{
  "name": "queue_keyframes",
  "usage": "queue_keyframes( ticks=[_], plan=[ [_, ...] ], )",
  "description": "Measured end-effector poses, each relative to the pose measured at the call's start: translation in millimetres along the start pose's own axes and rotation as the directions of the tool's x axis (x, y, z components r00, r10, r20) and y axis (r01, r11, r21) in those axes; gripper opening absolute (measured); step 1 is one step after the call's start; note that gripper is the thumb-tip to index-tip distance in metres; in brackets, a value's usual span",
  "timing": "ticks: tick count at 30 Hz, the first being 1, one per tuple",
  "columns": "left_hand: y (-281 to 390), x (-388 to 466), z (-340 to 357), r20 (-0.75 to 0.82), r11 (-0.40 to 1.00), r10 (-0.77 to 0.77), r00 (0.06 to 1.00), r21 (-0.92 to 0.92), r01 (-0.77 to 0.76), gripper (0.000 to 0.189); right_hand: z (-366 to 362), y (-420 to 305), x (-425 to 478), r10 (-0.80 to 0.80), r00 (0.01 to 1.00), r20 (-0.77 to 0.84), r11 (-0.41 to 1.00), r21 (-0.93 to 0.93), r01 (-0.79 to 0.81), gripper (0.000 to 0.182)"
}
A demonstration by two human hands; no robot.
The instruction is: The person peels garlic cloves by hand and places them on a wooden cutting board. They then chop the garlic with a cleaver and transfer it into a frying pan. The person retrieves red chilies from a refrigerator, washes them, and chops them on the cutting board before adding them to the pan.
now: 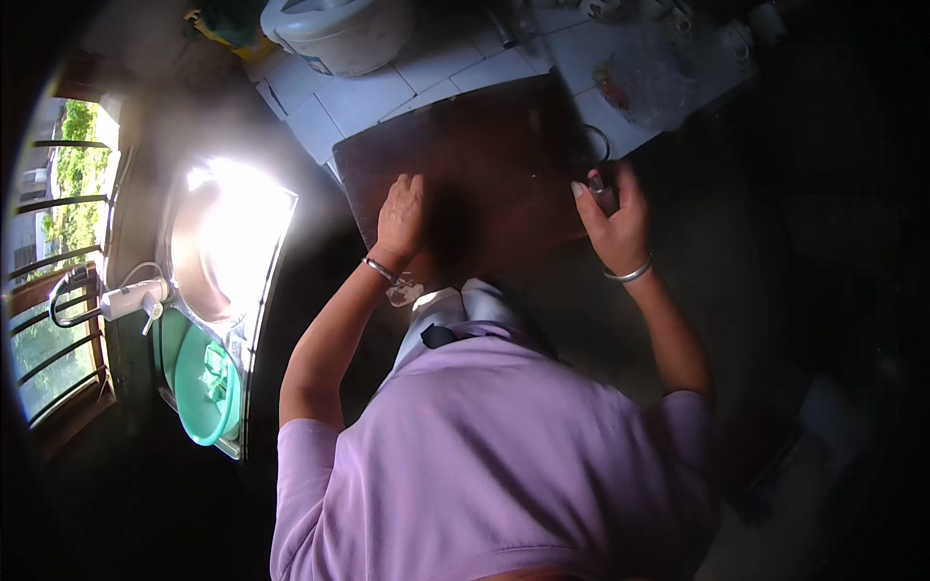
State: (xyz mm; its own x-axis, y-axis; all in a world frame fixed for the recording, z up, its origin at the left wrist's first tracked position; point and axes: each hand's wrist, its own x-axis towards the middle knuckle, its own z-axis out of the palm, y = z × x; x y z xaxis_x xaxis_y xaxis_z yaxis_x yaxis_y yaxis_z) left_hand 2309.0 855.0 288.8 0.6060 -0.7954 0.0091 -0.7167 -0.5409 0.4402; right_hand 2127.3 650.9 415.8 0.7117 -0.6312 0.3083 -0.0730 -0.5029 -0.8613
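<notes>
A dark reddish-brown wooden board lies on the white-tiled counter in front of me. My left hand is over the board's left part, its fingers together and pointing forward. Its palm side is hidden, and I cannot tell whether it holds something small. Near the board's right edge, my right hand is closed around a dark handle with a metallic-looking end. What the handle belongs to is lost in shadow. A dark metal ring shows just beyond that hand, at the board's right side.
A white rice cooker stands on the tiles behind the board. Clear plastic bags lie at the back right. To the left are a sunlit metal sink, a faucet, a green basin and a barred window.
</notes>
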Motion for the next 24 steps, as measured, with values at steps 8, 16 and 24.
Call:
queue_keyframes(
  ticks=[8,16,24],
  plan=[
    [13,-13,2,-0.154,0.992,0.079,0.985,-0.085,-0.093,0.058,8,-18,-10,0.273,0.951,0.148,0.953,0.092,-0.288,0.02],
    [-6,-32,-1,-0.149,0.982,0.109,0.983,-0.136,-0.13,0.047,35,18,-63,0.497,0.77,0.401,0.856,-0.077,-0.512,0.029],
    [-1,-10,8,-0.217,0.967,0.24,0.946,-0.035,-0.253,0.029,52,10,-66,0.471,0.753,0.46,0.876,-0.143,-0.461,0.031]
  ],
)
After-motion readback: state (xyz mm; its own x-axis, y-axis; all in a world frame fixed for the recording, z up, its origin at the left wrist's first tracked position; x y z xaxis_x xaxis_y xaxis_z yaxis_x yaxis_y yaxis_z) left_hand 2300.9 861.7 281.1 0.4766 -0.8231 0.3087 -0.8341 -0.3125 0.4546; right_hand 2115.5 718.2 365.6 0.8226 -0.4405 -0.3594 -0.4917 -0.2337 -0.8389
